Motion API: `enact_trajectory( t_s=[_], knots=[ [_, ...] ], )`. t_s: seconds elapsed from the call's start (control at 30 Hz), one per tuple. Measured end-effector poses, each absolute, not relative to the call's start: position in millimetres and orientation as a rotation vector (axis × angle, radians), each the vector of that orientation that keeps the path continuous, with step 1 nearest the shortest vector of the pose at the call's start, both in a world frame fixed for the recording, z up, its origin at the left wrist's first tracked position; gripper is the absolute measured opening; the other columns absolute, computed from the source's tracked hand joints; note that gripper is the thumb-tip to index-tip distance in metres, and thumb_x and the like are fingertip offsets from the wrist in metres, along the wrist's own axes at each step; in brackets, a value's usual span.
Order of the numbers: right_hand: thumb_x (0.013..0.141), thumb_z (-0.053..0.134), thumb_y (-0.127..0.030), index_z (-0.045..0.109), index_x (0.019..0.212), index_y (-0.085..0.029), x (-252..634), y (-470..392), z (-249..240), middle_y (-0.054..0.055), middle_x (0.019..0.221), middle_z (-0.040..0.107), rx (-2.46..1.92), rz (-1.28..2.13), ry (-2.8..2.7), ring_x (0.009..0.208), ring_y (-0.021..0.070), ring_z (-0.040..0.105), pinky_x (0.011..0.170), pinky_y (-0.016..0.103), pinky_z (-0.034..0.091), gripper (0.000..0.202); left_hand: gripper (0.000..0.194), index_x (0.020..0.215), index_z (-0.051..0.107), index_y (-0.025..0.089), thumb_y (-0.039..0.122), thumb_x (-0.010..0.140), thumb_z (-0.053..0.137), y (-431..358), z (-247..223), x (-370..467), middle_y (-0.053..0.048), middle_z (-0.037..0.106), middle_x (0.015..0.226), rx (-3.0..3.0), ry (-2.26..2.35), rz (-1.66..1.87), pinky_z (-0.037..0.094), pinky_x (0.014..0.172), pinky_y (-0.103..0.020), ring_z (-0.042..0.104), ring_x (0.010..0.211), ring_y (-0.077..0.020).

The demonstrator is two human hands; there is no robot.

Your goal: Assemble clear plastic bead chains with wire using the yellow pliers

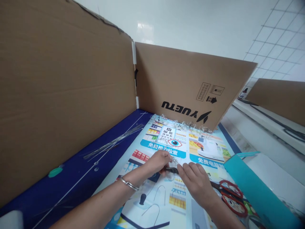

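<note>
My left hand (pixel 160 161), with a silver bangle on its wrist, is closed in a pinch on a small clear piece (pixel 174 161). The piece is too fine to make out fully. My right hand (pixel 196 181) is closed around a dark pliers-like tool (pixel 172 170). Its nose points left and reaches my left fingers; the handles are hidden in my palm. Beside my right wrist lie scissors with red handles (pixel 233 197), their blades partly behind the wrist. Under both hands is a printed sheet (pixel 133 173) with shop pictures and an eye chart.
Cardboard panels stand at the left (pixel 71 82) and back (pixel 190 76). Many small clear pieces (pixel 195 125) lie along the back panel's foot. A bundle of thin clear strands (pixel 114 142) and a green blob (pixel 55 172) are on the blue surface. A teal folded sheet (pixel 257 190) stands at right.
</note>
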State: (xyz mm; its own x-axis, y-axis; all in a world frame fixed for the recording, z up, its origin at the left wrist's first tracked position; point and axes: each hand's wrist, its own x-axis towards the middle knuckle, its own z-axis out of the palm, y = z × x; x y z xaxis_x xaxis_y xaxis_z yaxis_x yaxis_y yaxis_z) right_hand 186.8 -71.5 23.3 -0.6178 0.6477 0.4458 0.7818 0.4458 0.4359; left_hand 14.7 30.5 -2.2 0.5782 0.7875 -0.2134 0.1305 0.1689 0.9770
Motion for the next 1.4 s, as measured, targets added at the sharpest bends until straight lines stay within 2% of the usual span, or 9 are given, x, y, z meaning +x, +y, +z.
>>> enact_trajectory(
  t_s=[0.4,0.6,0.9,1.07,1.27,1.4],
  knots=[
    [0.084,0.043,-0.01,0.053,0.113,-0.016,189,-72,26,0.009,0.098,0.059,-1.244,-0.927,-2.491,0.085,0.0205,0.05,0.071,0.037,0.038,0.031,0.031,0.071,0.057,0.016,0.047,0.071,0.051,29,-3,15,0.0,0.055,0.046,1.387,0.862,0.573,0.03,0.032,-0.021,0.047,0.03,-0.0122],
    [0.085,0.042,-0.011,0.054,0.109,-0.017,187,-72,27,0.008,0.091,0.059,-1.274,-0.86,-2.479,0.081,0.0179,0.049,0.069,0.034,0.037,0.027,0.028,0.073,0.054,0.017,0.043,0.074,0.046,29,1,14,0.001,0.053,0.051,1.472,0.88,0.556,0.032,0.032,-0.02,0.048,0.033,-0.0111],
    [0.083,0.049,-0.014,0.055,0.105,-0.017,184,-71,27,0.004,0.08,0.054,-1.384,-0.818,-2.51,0.073,0.0164,0.044,0.064,0.033,0.032,0.024,0.028,0.07,0.051,0.018,0.038,0.082,0.037,26,19,9,0.002,0.057,0.057,1.937,0.975,0.571,0.033,0.048,-0.021,0.05,0.047,-0.0113],
    [0.082,0.05,-0.017,0.055,0.105,-0.018,184,-72,23,0.004,0.079,0.053,-1.449,-0.783,-2.515,0.073,0.0169,0.043,0.063,0.033,0.03,0.023,0.027,0.071,0.05,0.018,0.037,0.084,0.036,22,28,6,0.002,0.057,0.058,2.007,0.937,0.58,0.032,0.047,-0.021,0.049,0.047,-0.011],
    [0.083,0.05,-0.019,0.054,0.109,-0.017,186,-75,27,0.005,0.083,0.054,-1.467,-0.816,-2.451,0.075,0.0177,0.043,0.064,0.034,0.03,0.026,0.029,0.075,0.049,0.018,0.044,0.083,0.04,23,28,8,0.001,0.058,0.063,1.68,0.818,0.646,0.035,0.043,-0.02,0.053,0.045,-0.0111],
    [0.082,0.05,-0.018,0.052,0.113,-0.016,188,-77,29,0.007,0.09,0.056,-1.475,-0.88,-2.415,0.077,0.0187,0.043,0.064,0.035,0.031,0.031,0.031,0.087,0.053,0.016,0.045,0.082,0.045,22,27,11,-0.003,0.063,0.071,1.415,0.703,0.71,0.039,0.047,-0.02,0.058,0.054,-0.0129]
  ],
)
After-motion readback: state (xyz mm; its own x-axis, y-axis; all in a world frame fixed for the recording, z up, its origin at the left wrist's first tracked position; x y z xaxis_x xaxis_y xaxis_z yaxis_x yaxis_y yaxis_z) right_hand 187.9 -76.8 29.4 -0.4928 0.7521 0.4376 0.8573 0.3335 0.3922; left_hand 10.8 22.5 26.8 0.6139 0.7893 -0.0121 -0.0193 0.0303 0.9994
